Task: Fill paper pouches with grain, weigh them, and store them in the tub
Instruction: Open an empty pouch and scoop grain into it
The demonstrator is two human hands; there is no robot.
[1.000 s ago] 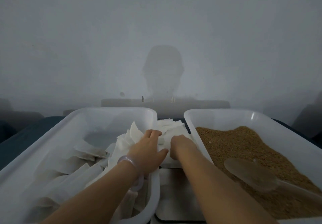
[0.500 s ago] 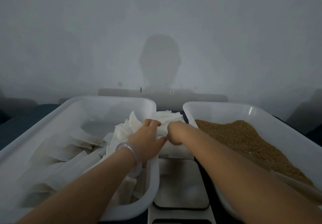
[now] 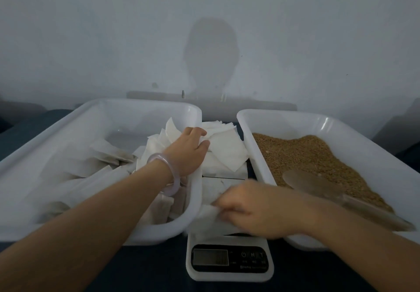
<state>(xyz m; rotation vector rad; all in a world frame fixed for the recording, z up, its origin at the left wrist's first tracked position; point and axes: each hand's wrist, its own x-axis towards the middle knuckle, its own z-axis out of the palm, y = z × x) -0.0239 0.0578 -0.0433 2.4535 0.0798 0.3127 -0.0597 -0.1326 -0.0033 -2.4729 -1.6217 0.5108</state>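
Storage tub with the filled ones sits just left of the left hand, which stays on the stack of empty pouches, fingers curled over the top sheets. The right hand has left that stack and is now over the scale, pinching one empty pouch (blurry). I'd guess filling's next, with the grain and scoop just to its right.

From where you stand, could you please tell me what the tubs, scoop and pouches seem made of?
The left tub and right tub look like glossy white plastic, with rim highlights. The scoop seems translucent plastic, grain tinting it. The pouches look like thin matte paper, creased.
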